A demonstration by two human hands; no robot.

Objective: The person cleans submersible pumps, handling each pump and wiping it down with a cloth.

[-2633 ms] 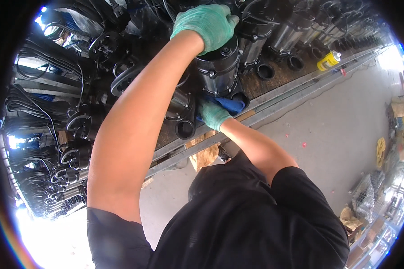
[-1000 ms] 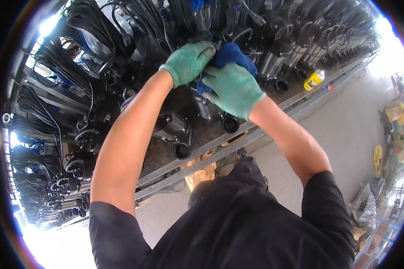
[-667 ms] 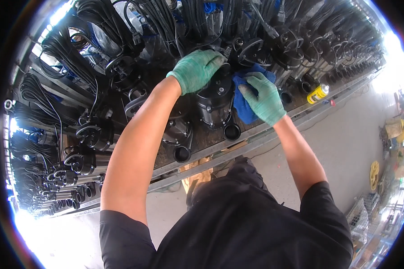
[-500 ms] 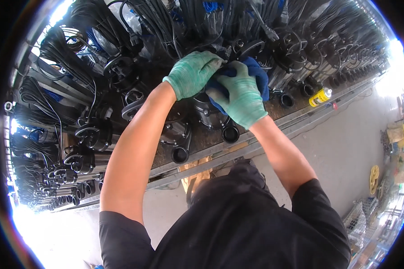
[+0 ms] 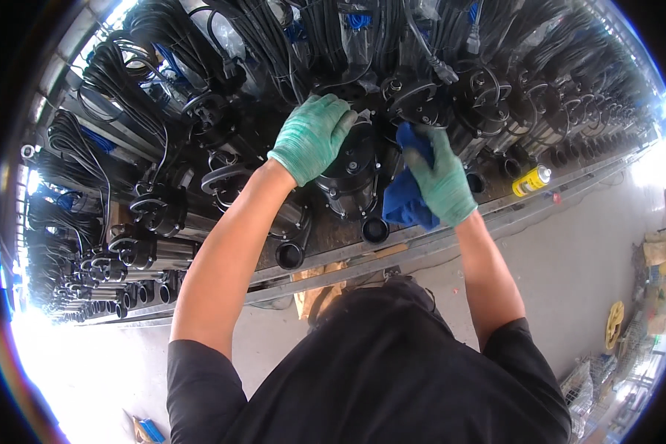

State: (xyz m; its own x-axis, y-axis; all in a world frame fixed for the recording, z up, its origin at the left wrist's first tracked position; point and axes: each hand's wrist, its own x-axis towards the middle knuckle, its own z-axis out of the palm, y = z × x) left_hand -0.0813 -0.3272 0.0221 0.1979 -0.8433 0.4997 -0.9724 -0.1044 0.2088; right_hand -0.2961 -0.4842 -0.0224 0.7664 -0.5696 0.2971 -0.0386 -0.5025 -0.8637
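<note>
A black submersible pump (image 5: 351, 159) stands in front of me on the bench, its round outlet (image 5: 375, 229) facing me. My left hand (image 5: 312, 140), in a green knitted glove, is closed over the upper left of this pump; the fingertips are partly hidden. To the pump's right, my right hand (image 5: 444, 177), gloved the same way, grips a blue cloth (image 5: 407, 201). The cloth hangs from the fingers, bunched at the top and loose below, apart from the pump's top face.
Rows of similar pumps (image 5: 159, 214) crowd both sides, with bundled black cables (image 5: 255, 37) behind them. A yellow spray can (image 5: 531, 180) lies near the metal bench edge (image 5: 488, 211) on the right. Wire baskets (image 5: 596, 377) stand on the floor at lower right.
My right hand has moved right and toward me with the blue cloth, uncovering the pump's top. My left hand stays at the pump, shifted slightly.
</note>
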